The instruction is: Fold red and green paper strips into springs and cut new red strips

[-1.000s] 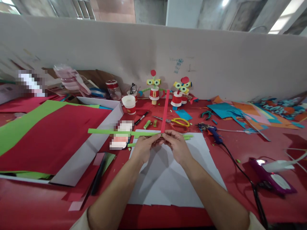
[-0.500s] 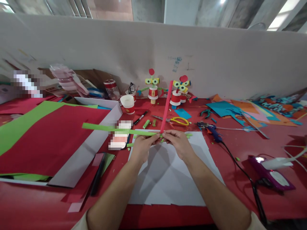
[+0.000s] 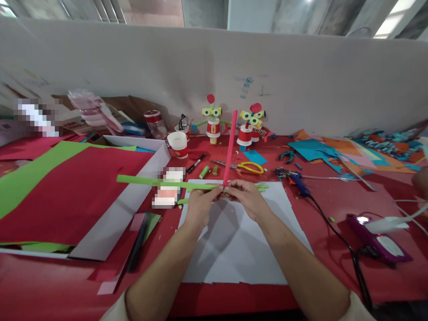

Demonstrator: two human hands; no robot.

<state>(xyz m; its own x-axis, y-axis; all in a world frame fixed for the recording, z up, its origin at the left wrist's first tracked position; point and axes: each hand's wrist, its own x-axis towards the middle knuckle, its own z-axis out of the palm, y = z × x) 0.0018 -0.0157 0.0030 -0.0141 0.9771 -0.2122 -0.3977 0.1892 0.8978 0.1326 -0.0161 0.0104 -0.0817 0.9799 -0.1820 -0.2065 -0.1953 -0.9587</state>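
A green paper strip (image 3: 143,179) stretches out to the left and a red paper strip (image 3: 231,145) points up and away; the two meet at my fingertips. My left hand (image 3: 202,203) pinches the joint from the left, closed on the green strip's end. From the right, my right hand (image 3: 245,196) is closed at the same joint, at the foot of the red strip. Fingers cover the exact overlap. Both hands are above white paper (image 3: 237,249), where more green strips (image 3: 262,187) lie partly hidden behind them.
Yellow-handled scissors (image 3: 250,167), folded paper springs (image 3: 204,172) and a marker (image 3: 196,163) lie beyond my hands. A glue gun (image 3: 299,183) with its cord and a purple power socket (image 3: 381,243) are to the right. Paper-cup figures (image 3: 213,129) stand behind; a white box (image 3: 123,214) holds coloured sheets.
The red strip tilts slightly less to the right, and the whole view has shifted a little. Both hands keep their pinch at the joint.
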